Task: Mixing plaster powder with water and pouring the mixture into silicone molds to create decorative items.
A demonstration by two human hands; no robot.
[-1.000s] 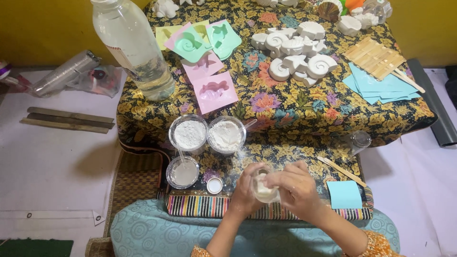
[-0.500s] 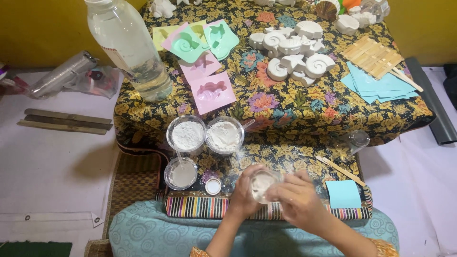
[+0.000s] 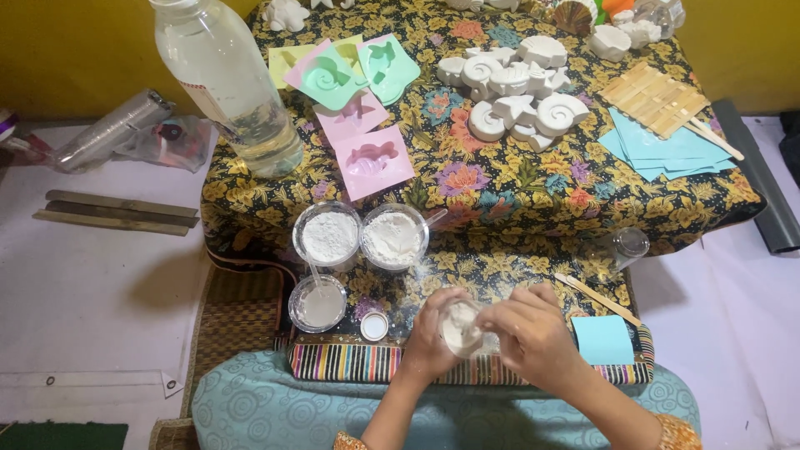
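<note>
Both hands shifted slightly — left hand (image 3: 435, 333), right hand (image 3: 529, 333) cupping small cup (image 3: 461, 327)

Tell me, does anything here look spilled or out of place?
Nothing clearly spilled. One small oddity: an empty clear cup lies tipped on its side on the floral cloth, right of the two upright powder cups. Both hands hold a small cup upright.

left hand (image 3: 429, 333), right hand (image 3: 533, 333), both hands cupped together
</note>
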